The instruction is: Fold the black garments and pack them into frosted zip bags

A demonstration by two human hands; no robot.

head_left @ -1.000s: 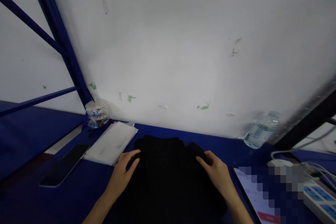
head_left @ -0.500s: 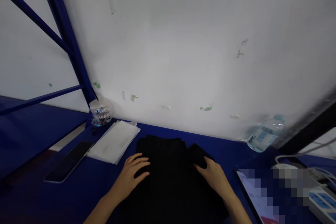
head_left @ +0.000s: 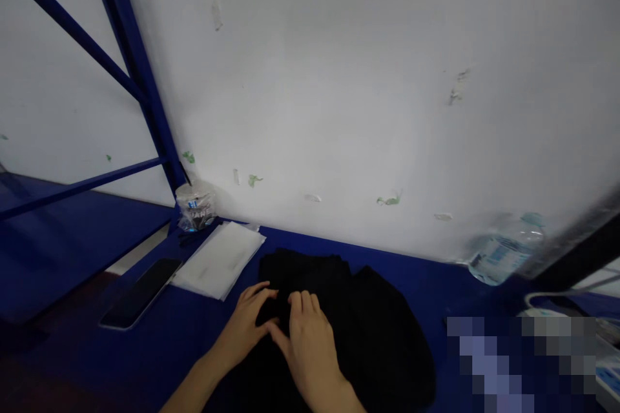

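A black garment (head_left: 382, 329), its exact kind not clear, lies bunched and partly folded on the blue table in front of me. My left hand (head_left: 249, 322) is at its left side, with curved fingers and thumb closing on the dark cloth. Close beside it, my right hand (head_left: 310, 342) has its fingers bent down into the garment, the thumb reaching toward the left thumb. Dark fabric fills the gap between the two hands. The fingertips sink partly into the black cloth, so their exact hold is hard to see.
Left of the garment lie white paper sheets or bags (head_left: 220, 261) and a phone (head_left: 140, 293). A plastic-wrapped tub (head_left: 195, 206) stands at the back left corner. A clear bottle (head_left: 506, 251) leans by the wall at right. Blurred squares cover something at lower right. Blue posts (head_left: 140, 77) rise at left.
My right hand has let go of the garment's right-hand flap and moved left beside my left hand. That flap now spreads out to the right. My left hand's fingers have curled inward.
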